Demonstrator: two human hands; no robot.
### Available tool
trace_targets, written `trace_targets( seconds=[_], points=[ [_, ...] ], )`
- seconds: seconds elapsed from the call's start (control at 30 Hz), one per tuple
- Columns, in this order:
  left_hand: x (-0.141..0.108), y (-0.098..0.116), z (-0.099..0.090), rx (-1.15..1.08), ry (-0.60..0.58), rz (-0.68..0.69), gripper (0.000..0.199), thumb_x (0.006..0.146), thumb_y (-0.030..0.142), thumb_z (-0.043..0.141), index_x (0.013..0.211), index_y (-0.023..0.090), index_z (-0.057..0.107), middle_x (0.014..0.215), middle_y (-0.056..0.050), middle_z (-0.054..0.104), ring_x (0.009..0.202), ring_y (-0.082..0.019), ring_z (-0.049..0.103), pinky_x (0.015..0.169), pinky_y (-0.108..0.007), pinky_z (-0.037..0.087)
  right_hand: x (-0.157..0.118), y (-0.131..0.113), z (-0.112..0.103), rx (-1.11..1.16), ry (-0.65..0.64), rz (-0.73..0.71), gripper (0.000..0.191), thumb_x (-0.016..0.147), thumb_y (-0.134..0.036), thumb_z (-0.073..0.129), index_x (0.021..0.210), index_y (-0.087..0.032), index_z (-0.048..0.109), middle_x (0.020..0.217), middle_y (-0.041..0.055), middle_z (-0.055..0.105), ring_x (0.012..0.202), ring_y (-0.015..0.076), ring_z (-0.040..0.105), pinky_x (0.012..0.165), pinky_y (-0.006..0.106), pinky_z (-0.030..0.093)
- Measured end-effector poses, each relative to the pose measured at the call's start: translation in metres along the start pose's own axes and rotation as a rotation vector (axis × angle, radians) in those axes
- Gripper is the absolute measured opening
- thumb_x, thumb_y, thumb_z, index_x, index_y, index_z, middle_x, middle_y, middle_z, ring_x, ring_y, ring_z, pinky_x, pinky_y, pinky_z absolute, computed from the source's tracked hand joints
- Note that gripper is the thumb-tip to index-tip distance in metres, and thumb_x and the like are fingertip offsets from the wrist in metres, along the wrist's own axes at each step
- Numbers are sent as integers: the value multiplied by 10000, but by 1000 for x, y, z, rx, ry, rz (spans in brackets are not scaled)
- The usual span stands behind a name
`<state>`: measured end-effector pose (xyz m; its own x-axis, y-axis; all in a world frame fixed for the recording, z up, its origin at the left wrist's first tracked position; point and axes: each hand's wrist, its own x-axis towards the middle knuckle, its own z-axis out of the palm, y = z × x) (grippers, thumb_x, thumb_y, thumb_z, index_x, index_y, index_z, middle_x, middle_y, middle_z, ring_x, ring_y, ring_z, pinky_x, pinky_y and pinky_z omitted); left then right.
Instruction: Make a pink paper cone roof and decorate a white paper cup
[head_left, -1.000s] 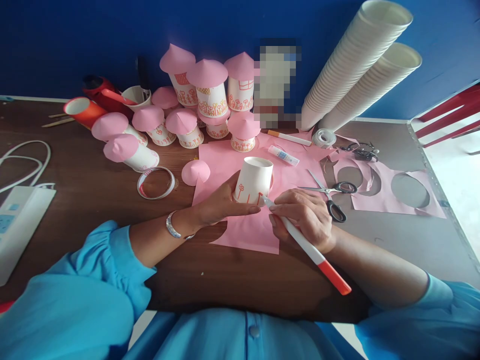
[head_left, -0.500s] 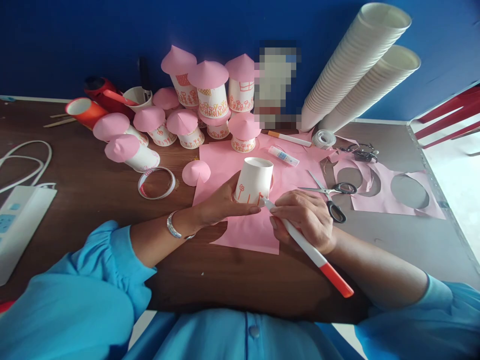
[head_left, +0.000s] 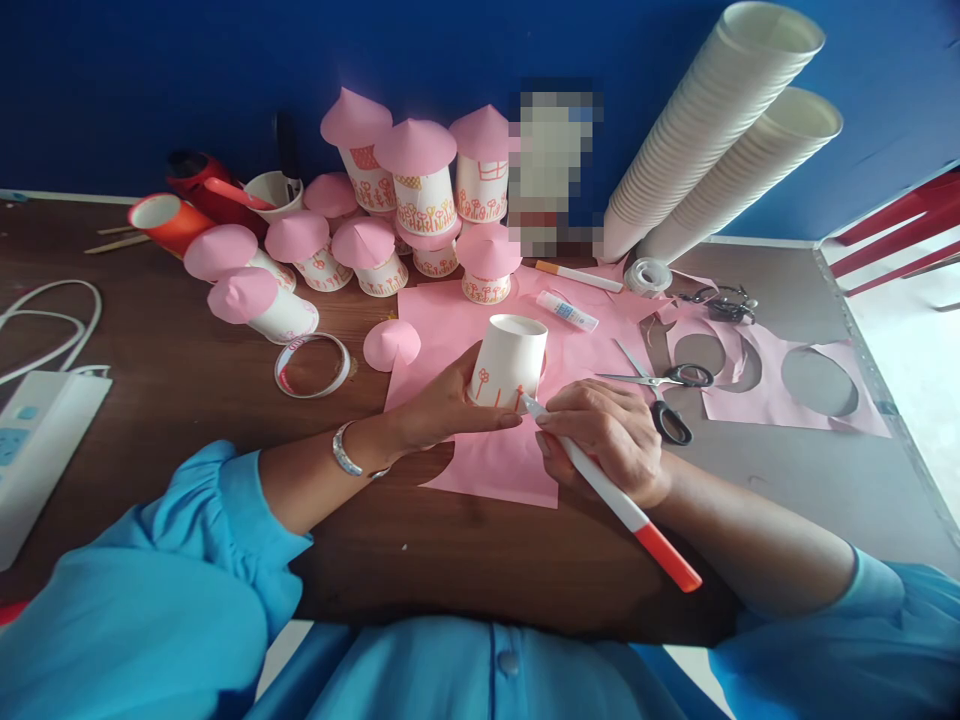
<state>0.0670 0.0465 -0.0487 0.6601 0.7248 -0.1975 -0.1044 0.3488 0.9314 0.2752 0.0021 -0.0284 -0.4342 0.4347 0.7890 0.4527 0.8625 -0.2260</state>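
Note:
My left hand (head_left: 457, 405) is closed around a white paper cup (head_left: 510, 355), its thumb along the lower edge. An orange-red flower and short stems are drawn low on the cup's side. Between the fingers of my right hand (head_left: 607, 440) is a white marker (head_left: 607, 490) with a red end, its tip at the drawn stem on the right. Beneath both hands lies pink paper (head_left: 517, 470). Just behind the cup stands a small decorated cup with a pink cone roof (head_left: 489, 250).
Several pink-roofed cups (head_left: 416, 180) crowd the back left. Tall cup stacks (head_left: 712, 130) lean against the blue wall. Scissors (head_left: 667, 380), a glue stick (head_left: 568, 311), a clear tape roll (head_left: 648, 278) and cut pink paper (head_left: 795, 380) lie right. A power strip (head_left: 52, 440) is far left.
The marker's tip has shifted very slightly at the right stem, and its red end has moved a little left. My left hand and the cup stay in place.

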Motion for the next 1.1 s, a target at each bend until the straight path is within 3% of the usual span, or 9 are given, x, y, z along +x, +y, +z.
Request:
trace_targets(
  seconds=[0.33, 0.7, 1.1],
  points=[
    [-1, -2, -1, 18, 7, -21, 679, 695, 368, 929, 1242, 238, 547, 1106, -51, 673, 1016, -239, 652, 867, -388, 550, 0, 0, -1, -8, -18, 11, 207, 874, -87, 632, 1036, -208, 588, 735, 5, 674, 605, 161, 662, 549, 280, 554],
    [-1, -2, -2, 45, 27, -21, 670, 701, 369, 923, 1243, 234, 553, 1094, -54, 677, 1029, -248, 652, 869, -395, 547, 0, 0, 1, -15, 22, 5, 200, 855, -51, 630, 1015, -164, 589, 714, 27, 644, 593, 168, 630, 529, 292, 537],
    [1, -2, -1, 15, 14, -16, 660, 701, 359, 925, 1224, 223, 547, 1074, -47, 678, 1000, -234, 653, 862, -386, 547, -1, -1, 0, -29, 5, 11, 199, 881, -75, 612, 1036, -192, 571, 712, 5, 650, 595, 157, 636, 537, 283, 545]
  ],
)
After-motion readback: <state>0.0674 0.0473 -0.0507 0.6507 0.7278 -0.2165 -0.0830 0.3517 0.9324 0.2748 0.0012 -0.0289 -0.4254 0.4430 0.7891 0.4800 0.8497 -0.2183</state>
